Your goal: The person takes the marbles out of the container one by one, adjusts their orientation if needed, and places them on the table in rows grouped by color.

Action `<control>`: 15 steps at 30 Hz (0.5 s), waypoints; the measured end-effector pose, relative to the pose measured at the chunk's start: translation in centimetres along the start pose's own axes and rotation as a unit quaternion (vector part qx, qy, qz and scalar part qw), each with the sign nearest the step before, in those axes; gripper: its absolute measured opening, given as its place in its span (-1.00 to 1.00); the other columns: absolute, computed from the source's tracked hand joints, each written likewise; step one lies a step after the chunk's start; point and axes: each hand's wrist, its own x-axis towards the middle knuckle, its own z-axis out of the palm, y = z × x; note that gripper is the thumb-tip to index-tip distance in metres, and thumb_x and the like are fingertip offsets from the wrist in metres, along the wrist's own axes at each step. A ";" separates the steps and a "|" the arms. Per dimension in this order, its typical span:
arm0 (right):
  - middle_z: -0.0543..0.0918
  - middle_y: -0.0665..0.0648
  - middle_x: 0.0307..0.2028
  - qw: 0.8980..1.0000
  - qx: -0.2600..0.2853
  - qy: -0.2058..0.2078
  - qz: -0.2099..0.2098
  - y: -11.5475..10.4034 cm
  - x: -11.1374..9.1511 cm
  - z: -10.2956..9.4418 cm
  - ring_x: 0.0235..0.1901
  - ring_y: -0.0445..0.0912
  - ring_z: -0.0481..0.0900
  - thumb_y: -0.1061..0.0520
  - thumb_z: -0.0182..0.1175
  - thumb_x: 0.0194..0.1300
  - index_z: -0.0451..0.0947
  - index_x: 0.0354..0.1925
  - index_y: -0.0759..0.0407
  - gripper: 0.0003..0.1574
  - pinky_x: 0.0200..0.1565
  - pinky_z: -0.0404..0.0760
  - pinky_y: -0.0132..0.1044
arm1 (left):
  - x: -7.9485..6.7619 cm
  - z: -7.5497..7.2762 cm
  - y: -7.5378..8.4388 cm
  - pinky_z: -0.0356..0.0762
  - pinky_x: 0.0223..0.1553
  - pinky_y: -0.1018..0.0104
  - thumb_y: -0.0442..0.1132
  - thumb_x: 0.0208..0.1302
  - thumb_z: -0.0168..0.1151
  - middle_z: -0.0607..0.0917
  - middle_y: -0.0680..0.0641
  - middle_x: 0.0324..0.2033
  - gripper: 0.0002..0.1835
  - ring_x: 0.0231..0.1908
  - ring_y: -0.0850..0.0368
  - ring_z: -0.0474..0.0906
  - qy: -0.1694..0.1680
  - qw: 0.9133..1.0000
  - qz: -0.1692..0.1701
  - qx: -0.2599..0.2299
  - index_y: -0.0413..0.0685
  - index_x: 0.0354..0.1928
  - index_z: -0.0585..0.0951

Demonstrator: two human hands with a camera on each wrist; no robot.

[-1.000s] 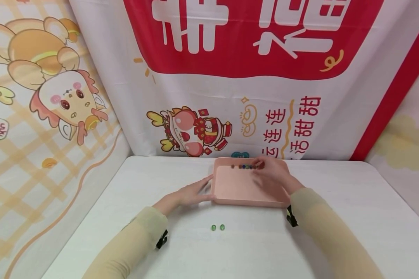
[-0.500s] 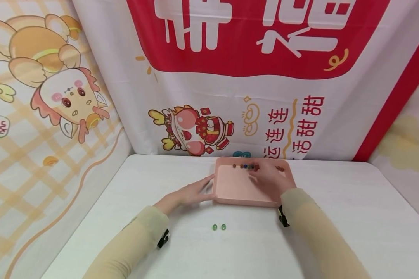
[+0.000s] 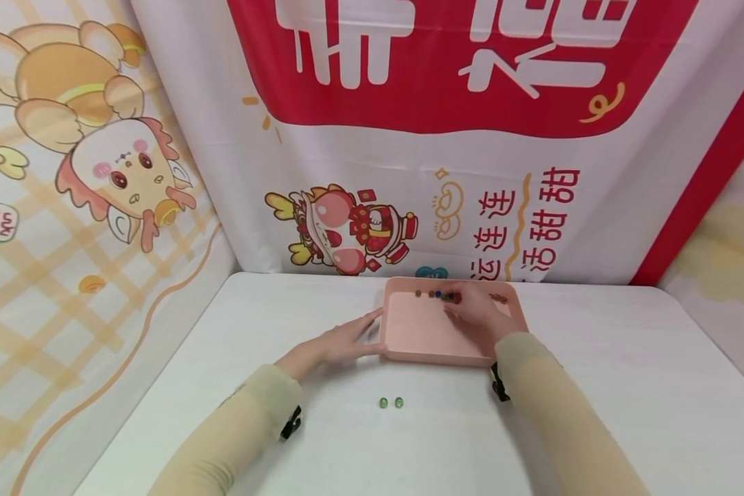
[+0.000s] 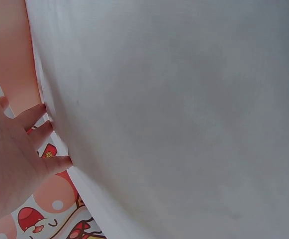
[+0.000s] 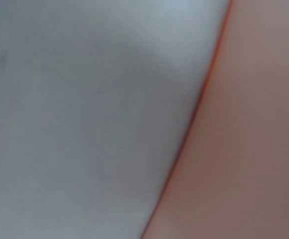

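Two small green balls (image 3: 391, 403) lie side by side on the white table (image 3: 335, 448) in the head view, just nearer the person than the pink tray (image 3: 412, 331), which sits near the table's far edge. Inside the tray, a row of small coloured balls (image 3: 438, 294) runs along its far side; the right hand (image 3: 476, 305) covers part of it, so they cannot be counted. That hand reaches in from the right, fingers bent down at the row; whether they pinch a ball cannot be told. The left hand (image 3: 347, 342) grips nothing, its thumb and fingers spread and touching the tray's left side. Both sleeves (image 3: 232, 427) are cut off below. In the left wrist view, the left hand is cropped by the left edge, fingers extended, with only a strip of tray showing. The right wrist view is blurred, showing tray and pale surface.
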 end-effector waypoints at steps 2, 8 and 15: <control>0.53 0.07 0.12 1.000 -0.008 0.004 -0.009 0.0 0.0 0.0 0.06 -0.01 0.38 0.13 0.28 0.33 0.55 0.15 0.13 -0.57 0.17 0.45 -0.07 | 0.0 0.0 0.0 0.00 0.36 -0.19 0.50 0.14 0.06 0.08 0.07 0.49 -0.04 0.45 0.01 -0.03 0.000 1.000 0.000 0.003 0.55 0.51 -0.11; 0.53 0.08 0.11 0.999 -0.019 0.005 -0.025 0.0 0.0 0.0 0.09 -0.02 0.37 0.21 0.26 0.32 0.60 0.07 0.16 -0.66 0.13 0.46 -0.09 | 0.0 -0.1 0.1 -0.02 0.36 -0.22 0.48 0.15 0.06 0.07 0.07 0.49 -0.04 0.46 0.00 -0.05 -0.001 1.000 -0.002 0.005 0.52 0.52 -0.10; 0.51 -0.01 0.13 1.000 -0.010 0.009 0.011 -0.2 -0.1 0.1 0.09 -0.04 0.33 0.31 0.20 0.31 0.66 -0.09 0.05 -0.74 -0.03 0.47 -0.20 | -0.1 -0.2 0.3 -0.04 0.36 -0.23 0.47 0.17 0.07 0.07 0.07 0.49 -0.04 0.46 0.02 -0.05 -0.002 1.000 -0.005 0.007 0.50 0.53 -0.10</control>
